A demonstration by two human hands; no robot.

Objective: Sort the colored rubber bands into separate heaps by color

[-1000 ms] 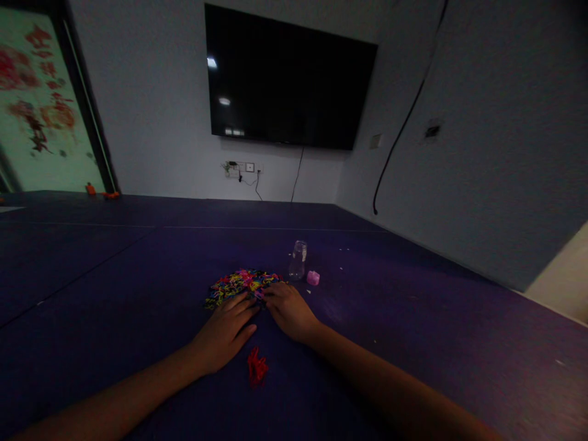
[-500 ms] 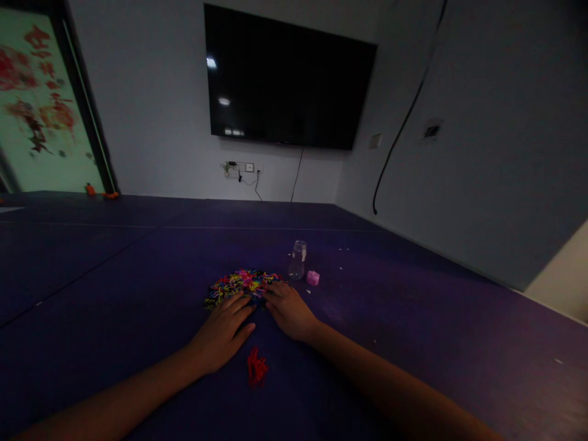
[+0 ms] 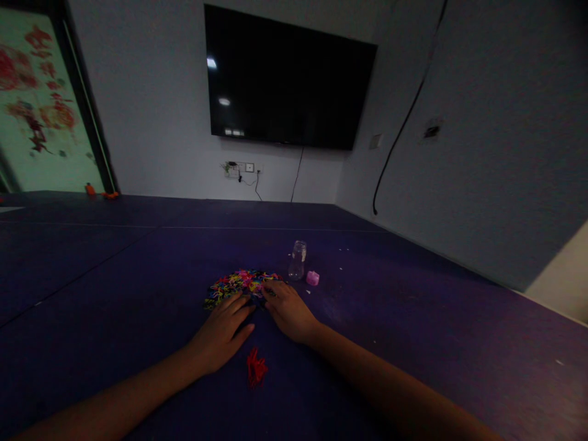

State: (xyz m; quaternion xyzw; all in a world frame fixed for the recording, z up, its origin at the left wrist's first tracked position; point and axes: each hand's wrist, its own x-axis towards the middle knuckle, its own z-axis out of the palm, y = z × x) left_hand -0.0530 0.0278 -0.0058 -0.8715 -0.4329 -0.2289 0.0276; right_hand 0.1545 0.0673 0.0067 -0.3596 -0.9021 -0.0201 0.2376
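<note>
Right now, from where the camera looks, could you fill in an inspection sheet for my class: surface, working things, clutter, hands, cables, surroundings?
Surface: dark purple floor covering, seams visible.
Working things: multicoloured heap of small loops or strands; separate red bunch nearer the person; clear bottle upright beyond the right hand, pink cap-like piece beside it.
Clutter: small white scraps around the pink cap-like piece and farther right.
Hands: left hand at the heap's near edge, thumb spread; right hand's fingers at its right side, grip unclear.
Cables: black cable down the right wall; thin cables below the screen.
Surroundings: dark wall-mounted screen; pale panel with red markings, far left.
</note>
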